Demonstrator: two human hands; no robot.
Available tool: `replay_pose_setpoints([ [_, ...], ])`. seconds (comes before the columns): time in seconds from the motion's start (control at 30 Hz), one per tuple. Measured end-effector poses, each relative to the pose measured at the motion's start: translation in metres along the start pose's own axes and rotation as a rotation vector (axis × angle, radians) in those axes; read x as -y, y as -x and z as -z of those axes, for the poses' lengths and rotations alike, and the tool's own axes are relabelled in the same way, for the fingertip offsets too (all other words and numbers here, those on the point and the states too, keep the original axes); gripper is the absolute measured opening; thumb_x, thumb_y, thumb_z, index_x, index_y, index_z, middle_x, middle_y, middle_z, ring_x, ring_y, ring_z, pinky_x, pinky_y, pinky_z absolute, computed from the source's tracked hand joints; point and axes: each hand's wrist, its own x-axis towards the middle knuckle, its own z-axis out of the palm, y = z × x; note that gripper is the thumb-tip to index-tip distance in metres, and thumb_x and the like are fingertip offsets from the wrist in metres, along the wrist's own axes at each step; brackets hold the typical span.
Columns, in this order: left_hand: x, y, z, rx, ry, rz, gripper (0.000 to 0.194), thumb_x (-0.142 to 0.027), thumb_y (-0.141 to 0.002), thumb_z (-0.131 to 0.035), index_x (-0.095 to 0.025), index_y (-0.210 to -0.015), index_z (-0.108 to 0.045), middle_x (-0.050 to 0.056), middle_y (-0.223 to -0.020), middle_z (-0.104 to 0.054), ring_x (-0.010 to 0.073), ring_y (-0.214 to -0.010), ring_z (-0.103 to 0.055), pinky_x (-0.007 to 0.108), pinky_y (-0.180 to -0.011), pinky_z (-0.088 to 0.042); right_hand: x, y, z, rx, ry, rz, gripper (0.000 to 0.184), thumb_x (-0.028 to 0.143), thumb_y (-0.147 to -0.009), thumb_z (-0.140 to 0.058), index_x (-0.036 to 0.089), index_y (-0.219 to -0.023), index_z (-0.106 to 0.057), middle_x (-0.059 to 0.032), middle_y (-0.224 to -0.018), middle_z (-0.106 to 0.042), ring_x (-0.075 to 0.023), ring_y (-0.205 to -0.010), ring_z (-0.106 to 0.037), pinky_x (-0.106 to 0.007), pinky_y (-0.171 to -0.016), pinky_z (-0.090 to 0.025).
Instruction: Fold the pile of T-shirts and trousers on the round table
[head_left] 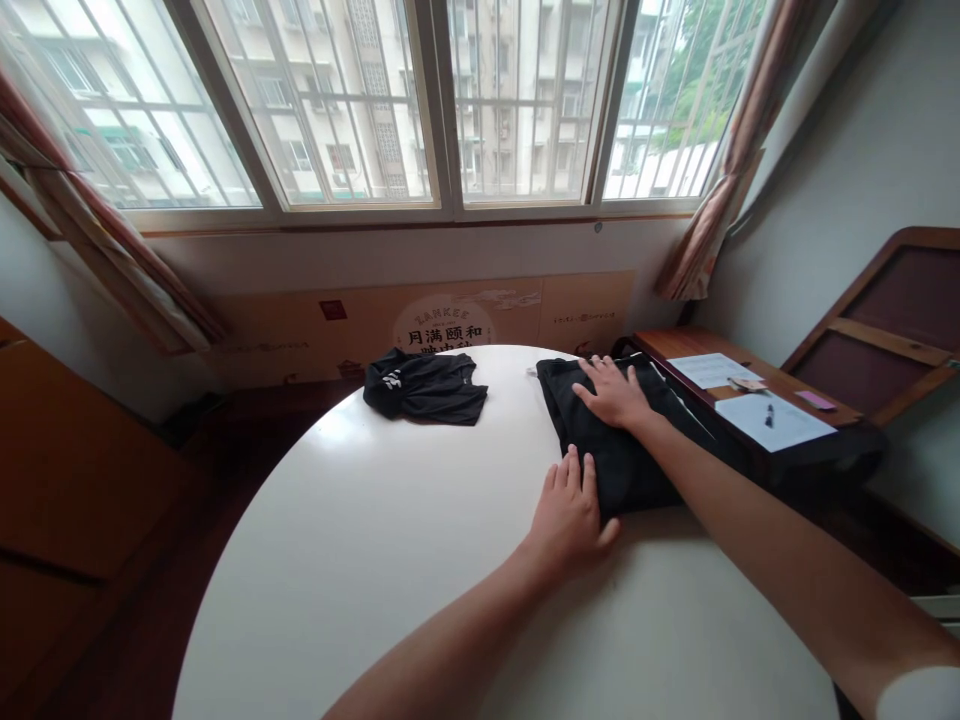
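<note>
A folded black garment (637, 455) lies at the right side of the round white table (390, 540), partly over its edge. My right hand (613, 392) rests flat on top of it, fingers spread. My left hand (568, 510) lies flat on the table at the garment's near left edge, the thumb touching the cloth. Neither hand grips anything. A second black garment (425, 385) with a small white print sits crumpled at the table's far side, apart from both hands.
A wooden side table (739, 385) on the right holds white papers (772, 418), a pen and a small pink slip. A folded wooden frame (892, 330) leans on the right wall. A printed cardboard panel (442, 320) stands below the window. Curtains hang at both sides.
</note>
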Motion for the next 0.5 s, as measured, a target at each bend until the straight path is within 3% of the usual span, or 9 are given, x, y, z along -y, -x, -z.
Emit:
replay_pose_setpoints([
  [0.07,-0.001,0.000,-0.001,-0.001,-0.026,-0.007,0.093,-0.055,-0.099,-0.052,0.004,-0.166,-0.027,0.034,-0.171,-0.021,0.0435,-0.161,-0.023,0.054,-0.129,-0.026,0.008,-0.004,-0.007,0.060,-0.016,0.064,0.072,0.063,-0.107,-0.031,0.031,-0.171,-0.023,-0.0053,-0.179,-0.020,-0.0290,-0.165,-0.014,-0.065,-0.129,-0.006],
  [0.13,-0.002,0.000,0.000,0.000,-0.037,-0.009,0.092,-0.054,-0.099,-0.052,0.005,-0.165,-0.027,0.034,-0.171,-0.022,0.0435,-0.161,-0.025,0.053,-0.129,-0.026,0.008,-0.013,-0.011,0.082,-0.023,0.007,0.073,0.065,-0.107,-0.028,0.028,-0.170,-0.027,-0.0083,-0.178,-0.024,-0.0295,-0.164,-0.018,-0.068,-0.128,-0.006],
  [0.23,-0.003,0.001,0.000,0.003,-0.032,-0.009,0.091,-0.053,-0.099,-0.050,0.005,-0.165,-0.027,0.034,-0.171,-0.022,0.0430,-0.161,-0.025,0.053,-0.129,-0.027,-0.001,-0.028,-0.007,0.068,-0.029,-0.099,0.073,0.061,-0.109,-0.020,0.020,-0.168,-0.035,-0.0149,-0.176,-0.026,-0.0309,-0.164,-0.017,-0.069,-0.127,-0.003],
  [0.33,-0.001,0.003,-0.001,-0.012,-0.017,-0.018,0.093,-0.054,-0.097,-0.052,0.005,-0.165,-0.026,0.034,-0.171,-0.021,0.0435,-0.161,-0.025,0.053,-0.129,-0.027,0.000,-0.036,0.004,0.029,-0.028,-0.201,0.071,0.047,-0.111,-0.017,0.006,-0.166,-0.034,-0.0230,-0.175,-0.023,-0.0354,-0.164,-0.014,-0.071,-0.126,-0.005],
  [0.4,0.002,0.004,-0.002,-0.022,-0.009,-0.020,0.095,-0.056,-0.097,-0.053,0.004,-0.165,-0.027,0.033,-0.172,-0.022,0.0440,-0.160,-0.027,0.053,-0.129,-0.027,0.010,-0.031,0.012,-0.011,-0.026,-0.235,0.072,0.042,-0.110,-0.017,-0.001,-0.166,-0.027,-0.0271,-0.175,-0.018,-0.0386,-0.164,-0.011,-0.072,-0.126,-0.008],
  [0.5,0.005,0.006,-0.003,-0.031,-0.002,-0.025,0.094,-0.056,-0.097,-0.051,0.004,-0.165,-0.026,0.033,-0.171,-0.024,0.0441,-0.159,-0.027,0.054,-0.128,-0.028,0.032,-0.006,0.017,-0.051,-0.027,-0.167,0.073,0.047,-0.109,-0.019,0.005,-0.169,-0.023,-0.0214,-0.177,-0.017,-0.0356,-0.164,-0.011,-0.068,-0.127,-0.012],
])
